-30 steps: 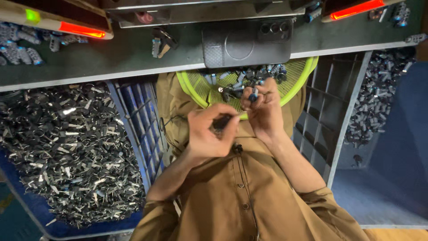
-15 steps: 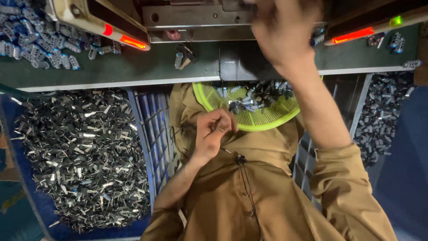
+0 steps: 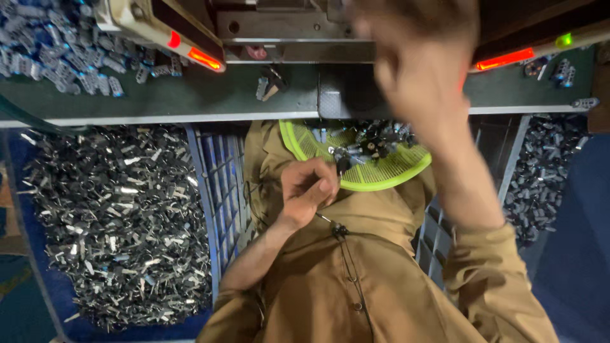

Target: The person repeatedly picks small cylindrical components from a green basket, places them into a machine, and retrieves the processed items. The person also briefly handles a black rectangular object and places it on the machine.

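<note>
Since the earlier frame the right hand (image 3: 416, 76) has stayed raised toward the machine (image 3: 279, 28) at the top centre, now larger and blurred by motion; whether its fingers hold anything I cannot tell; the left hand (image 3: 308, 190) remains at mid-frame against the brown shirt (image 3: 330, 286), fingers curled into a loose fist, thumb over the forefinger, perhaps pinching a small dark part, too hidden to be sure. Just right of that hand the green tray (image 3: 375, 178) rests on the lap, its near rim touching the shirt, small dark metal parts (image 3: 372, 147) heaped in it; a big pile of shiny metal pieces (image 3: 108, 216) fills the left of the frame; a darker pile (image 3: 546, 171) lies at right; red lights (image 3: 203, 58) glow on the machine.
</note>
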